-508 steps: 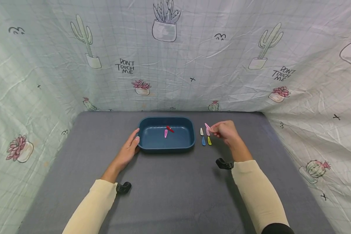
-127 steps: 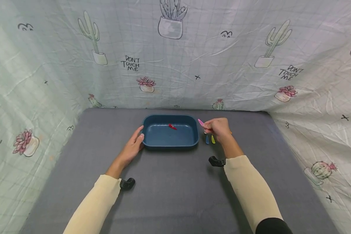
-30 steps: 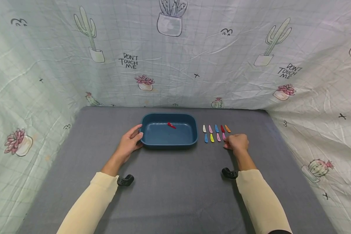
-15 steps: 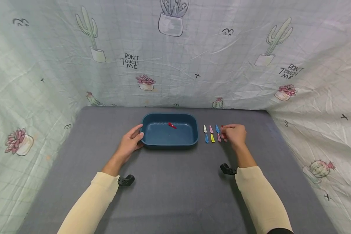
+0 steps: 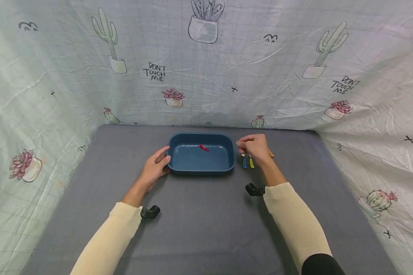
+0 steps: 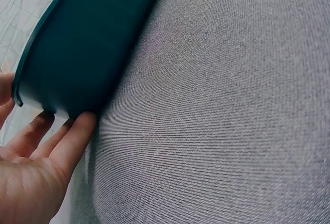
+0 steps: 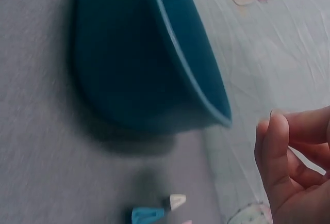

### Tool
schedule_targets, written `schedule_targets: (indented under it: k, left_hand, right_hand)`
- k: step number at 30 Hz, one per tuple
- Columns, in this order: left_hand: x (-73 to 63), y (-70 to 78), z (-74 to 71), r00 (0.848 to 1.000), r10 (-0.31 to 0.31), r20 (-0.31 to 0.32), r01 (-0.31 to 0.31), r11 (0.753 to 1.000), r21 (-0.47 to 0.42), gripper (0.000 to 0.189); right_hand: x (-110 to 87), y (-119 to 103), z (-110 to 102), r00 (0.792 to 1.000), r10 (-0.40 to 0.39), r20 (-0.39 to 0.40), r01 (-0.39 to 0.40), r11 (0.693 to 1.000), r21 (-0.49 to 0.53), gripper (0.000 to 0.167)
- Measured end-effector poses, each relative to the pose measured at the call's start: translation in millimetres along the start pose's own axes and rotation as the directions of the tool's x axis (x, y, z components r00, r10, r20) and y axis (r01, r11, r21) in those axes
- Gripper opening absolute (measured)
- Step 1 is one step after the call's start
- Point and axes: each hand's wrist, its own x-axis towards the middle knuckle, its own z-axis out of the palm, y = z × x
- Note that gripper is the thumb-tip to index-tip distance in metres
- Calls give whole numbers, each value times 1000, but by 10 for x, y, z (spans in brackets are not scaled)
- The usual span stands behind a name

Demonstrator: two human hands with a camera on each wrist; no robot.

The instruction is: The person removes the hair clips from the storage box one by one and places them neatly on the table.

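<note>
A dark blue plastic tray (image 5: 201,172) sits near the table's far side, with one red snap hair clip (image 5: 204,148) lying inside. My left hand (image 5: 151,171) holds its left end; in the left wrist view several fingertips (image 6: 85,118) touch the outer wall. Just off the right end, my right hand (image 5: 256,148) hovers with thumb and forefinger together and nothing visible between them. Beneath it lie a blue clip (image 5: 244,163), a yellow clip (image 5: 251,163) and an orange clip (image 5: 271,153). A white clip (image 7: 177,201) shows in the right wrist view. Other clips are hidden by the hand.
Grey cloth covers the table (image 5: 199,229). Behind it and at both sides hangs a pale curtain (image 5: 206,95) printed with cacti. Each wrist carries a black camera, such as the left one (image 5: 150,212).
A pink clip left the tray and was laid at the right end of the two clip rows. Since then my right hand has moved left towards the tray. My left hand stays put.
</note>
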Motion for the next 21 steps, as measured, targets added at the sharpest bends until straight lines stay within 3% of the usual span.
schedule_targets:
  k: [21]
  left_hand:
    - [14, -66, -14, 1000, 21, -2, -21, 1000, -20, 55]
  right_hand:
    - [298, -239, 575, 987, 21, 158, -20, 1000, -12, 18]
